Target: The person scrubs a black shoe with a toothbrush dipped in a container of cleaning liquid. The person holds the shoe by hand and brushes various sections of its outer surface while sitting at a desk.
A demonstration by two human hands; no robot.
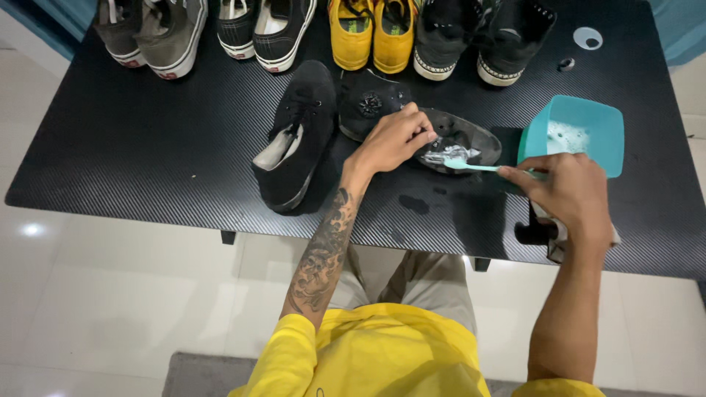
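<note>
Person is wearing a bright yellow top, showing at the bottom centre of the frame; its sleeves are ending around the elbows, leaving both forearms bare. Grey-beige trousers are showing just above the top, at lower centre. Left forearm is carrying a large dark tattoo, dense swirling shapes running from near the sleeve up to the wrist. Right forearm is showing no markings. Left hand (pixel 393 140) and right hand (pixel 570 191) are both bare: no gloves, rings or watch showing.
</note>
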